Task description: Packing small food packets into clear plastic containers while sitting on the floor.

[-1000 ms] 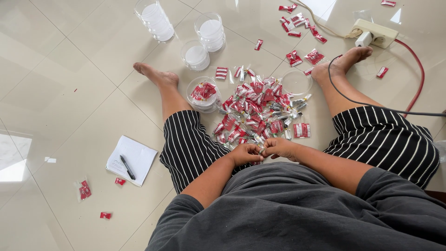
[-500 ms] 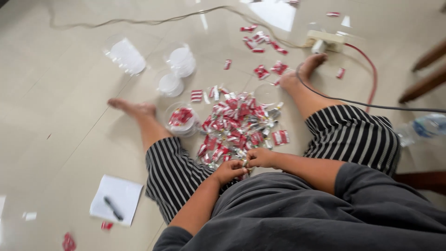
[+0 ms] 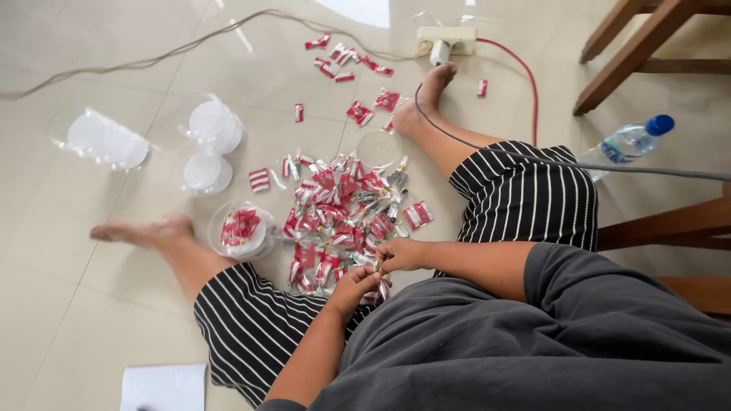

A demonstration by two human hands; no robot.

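both hands, left hand (image 3: 354,288) and right hand (image 3: 399,255), fingertips pinched together on one small sachet (image 3: 378,267); sachet pile (image 3: 339,209) just beyond

We sit on a glossy cream tiled floor (image 3: 91,304) in what looks like a room of a home doing piecework. Wooden chair legs (image 3: 617,57) stand at our right, a white power strip (image 3: 445,38) with a red cord (image 3: 525,76) lies ahead, and a plastic water bottle (image 3: 628,144) lies beside us among scattered red-and-white packets (image 3: 335,205).
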